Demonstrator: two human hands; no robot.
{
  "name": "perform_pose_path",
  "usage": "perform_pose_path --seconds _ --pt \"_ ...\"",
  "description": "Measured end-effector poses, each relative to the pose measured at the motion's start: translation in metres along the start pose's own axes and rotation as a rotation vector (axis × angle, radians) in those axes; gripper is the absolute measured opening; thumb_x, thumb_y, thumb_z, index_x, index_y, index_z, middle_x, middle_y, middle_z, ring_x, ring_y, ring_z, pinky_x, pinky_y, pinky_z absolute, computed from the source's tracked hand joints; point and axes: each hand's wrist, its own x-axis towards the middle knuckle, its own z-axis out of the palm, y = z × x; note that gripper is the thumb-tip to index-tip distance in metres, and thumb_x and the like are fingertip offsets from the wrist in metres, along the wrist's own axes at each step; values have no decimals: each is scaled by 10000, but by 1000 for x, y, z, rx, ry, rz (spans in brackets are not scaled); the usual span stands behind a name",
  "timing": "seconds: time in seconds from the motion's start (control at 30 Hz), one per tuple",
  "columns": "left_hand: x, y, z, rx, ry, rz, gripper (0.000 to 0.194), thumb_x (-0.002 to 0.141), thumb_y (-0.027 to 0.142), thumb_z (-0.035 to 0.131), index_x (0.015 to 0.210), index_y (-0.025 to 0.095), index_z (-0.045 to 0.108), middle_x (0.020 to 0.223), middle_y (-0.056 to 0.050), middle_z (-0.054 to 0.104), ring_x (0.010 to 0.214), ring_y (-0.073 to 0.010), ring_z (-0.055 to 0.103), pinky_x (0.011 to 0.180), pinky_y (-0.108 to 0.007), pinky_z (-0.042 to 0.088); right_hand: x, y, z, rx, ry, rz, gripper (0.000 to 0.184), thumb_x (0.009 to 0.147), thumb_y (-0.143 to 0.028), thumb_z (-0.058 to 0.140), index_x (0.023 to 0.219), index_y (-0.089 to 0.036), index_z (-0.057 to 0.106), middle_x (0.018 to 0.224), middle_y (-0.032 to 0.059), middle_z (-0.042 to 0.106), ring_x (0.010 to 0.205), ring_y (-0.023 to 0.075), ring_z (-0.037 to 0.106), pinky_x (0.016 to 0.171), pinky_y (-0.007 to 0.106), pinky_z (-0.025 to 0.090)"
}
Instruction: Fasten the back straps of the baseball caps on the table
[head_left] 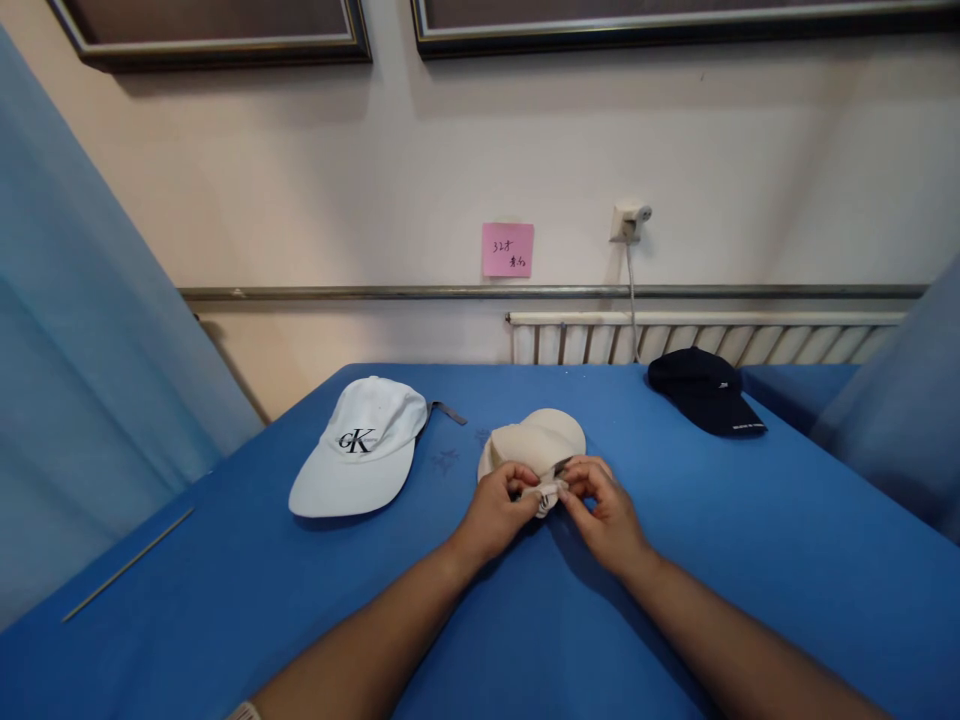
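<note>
Between grips [491,508] [609,515] (pinched), beige cap [523,446]

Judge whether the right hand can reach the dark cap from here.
Probably yes: nothing visible blocks the right hand from the dark cap, though that hand holds the beige cap.

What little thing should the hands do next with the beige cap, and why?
Maybe gently smooth the cloth at the back of the beige cap: it looks bunched there, and the left hand and right hand both pinch it.
</note>
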Motion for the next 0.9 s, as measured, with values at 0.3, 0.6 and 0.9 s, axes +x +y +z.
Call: perform_pose_path --seconds 0.3,0.6,0.9 --pt "-3 0 5 42 93 -10 175 714 288 677 757 152 577 648 10 642 597 -122 591 558 -215 428 -3 -16 2 -190 -117 -170 76 878 -158 530 876 -219 575 919 62 564 861 191 583 773 323 508" --pt "-7 -2 1 472 74 243 106 798 257 613 854 204 685 868 -26 703 854 -200 611 802 -321 443 -4 -13 5 -498 -156 -171 84 886 -159 504 842 -202 561 855 55 584 794 200 578 720 326 458" --pt "-10 6 -1 688 101 347 113 782 214 615 871 219 685 898 -53 682 933 -243 564 912 -400 374 -4 -7 6 -584 -200 -193 76 884 -167 502 833 -198 549 841 57 586 760 195 574 684 313 441"
